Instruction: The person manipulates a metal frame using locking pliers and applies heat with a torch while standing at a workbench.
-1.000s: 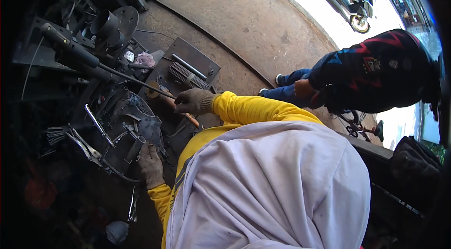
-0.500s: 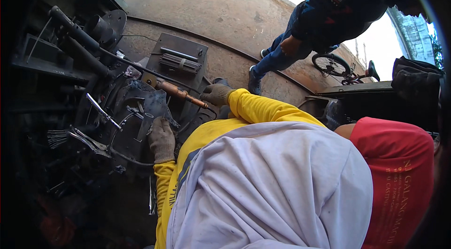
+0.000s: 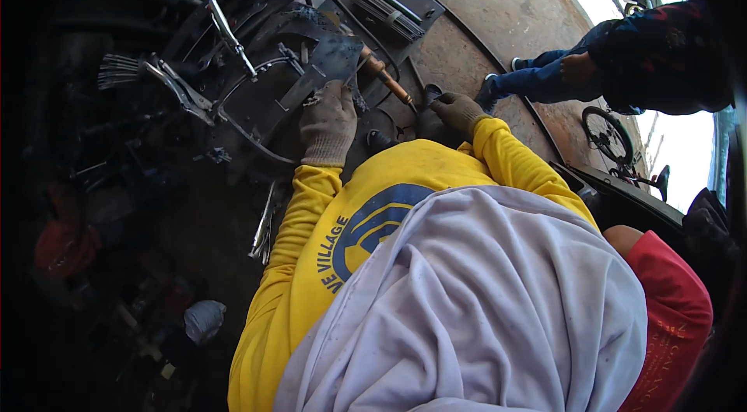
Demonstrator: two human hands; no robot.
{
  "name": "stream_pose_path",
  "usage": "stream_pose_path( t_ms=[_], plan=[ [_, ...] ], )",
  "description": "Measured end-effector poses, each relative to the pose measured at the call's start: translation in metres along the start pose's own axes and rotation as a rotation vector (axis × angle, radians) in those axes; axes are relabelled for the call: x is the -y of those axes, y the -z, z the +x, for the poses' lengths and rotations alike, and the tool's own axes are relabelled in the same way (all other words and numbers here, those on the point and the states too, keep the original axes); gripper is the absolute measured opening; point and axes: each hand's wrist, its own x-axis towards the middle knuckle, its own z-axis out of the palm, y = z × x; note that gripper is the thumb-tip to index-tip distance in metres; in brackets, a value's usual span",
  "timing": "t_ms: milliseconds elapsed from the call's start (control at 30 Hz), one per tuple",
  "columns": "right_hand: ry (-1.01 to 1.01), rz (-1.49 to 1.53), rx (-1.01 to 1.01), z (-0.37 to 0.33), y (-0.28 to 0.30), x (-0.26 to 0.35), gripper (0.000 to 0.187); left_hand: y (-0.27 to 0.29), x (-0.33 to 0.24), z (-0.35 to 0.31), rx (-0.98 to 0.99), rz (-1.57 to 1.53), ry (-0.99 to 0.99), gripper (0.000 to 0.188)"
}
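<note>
My left hand (image 3: pixel 329 124), in a grey-brown knit glove, has its fingers stretched out against the near edge of a dark, bent metal piece (image 3: pixel 336 58). My right hand (image 3: pixel 459 112), gloved too, is to the right with its fingers curled; what they hold, if anything, is hidden. Just left of its fingertips lies a copper-coloured tool handle (image 3: pixel 385 76) with a dark cable, apart from the hand. Locking clamps (image 3: pixel 183 89) with bright metal arms sit left of the metal piece, one beside a fan of metal prongs (image 3: pixel 120 72).
Thin rods (image 3: pixel 389 15) lie bundled on a flat metal plate (image 3: pixel 432 9) beyond the tool. At the upper right stands a person (image 3: pixel 654 62) in dark clothes, near a bicycle (image 3: pixel 611 136). Red clothing (image 3: pixel 669 319) shows at my right. Dark clutter fills the lower left.
The view has swung, so the workpiece, the person and both hands sit farther right. My left fingers still touch the metal piece; my right hand stays near the copper-coloured handle's end.
</note>
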Motion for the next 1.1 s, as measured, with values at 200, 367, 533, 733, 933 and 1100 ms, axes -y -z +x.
stream_pose_path(
  t_ms=[200, 367, 533, 733, 933, 1100],
  plan=[
    [-0.052, 0.030, 0.116, 0.023, -0.001, -0.023, 0.061, 0.004, -0.009, 0.003, 0.132, 0.018, 0.134, 0.034],
    [-0.090, 0.077, 0.137, 0.031, 0.007, -0.032, 0.060, 0.003, -0.010, 0.004, 0.125, 0.063, 0.168, 0.034],
    [-0.152, 0.081, 0.216, 0.048, 0.015, -0.060, 0.060, -0.010, -0.003, 0.011, 0.127, -0.050, 0.235, 0.035],
    [-0.155, -0.108, 0.112, 0.066, 0.018, -0.116, 0.055, -0.007, -0.026, 0.028, 0.119, 0.193, 0.186, 0.037],
    [-0.206, -0.032, 0.092, 0.070, 0.016, -0.152, 0.054, -0.001, -0.034, 0.014, 0.095, 0.214, 0.253, 0.032],
    [-0.289, 0.150, 0.198, 0.081, 0.005, -0.180, 0.056, 0.006, -0.037, 0.005, 0.165, 0.159, 0.189, 0.033]
  ],
)
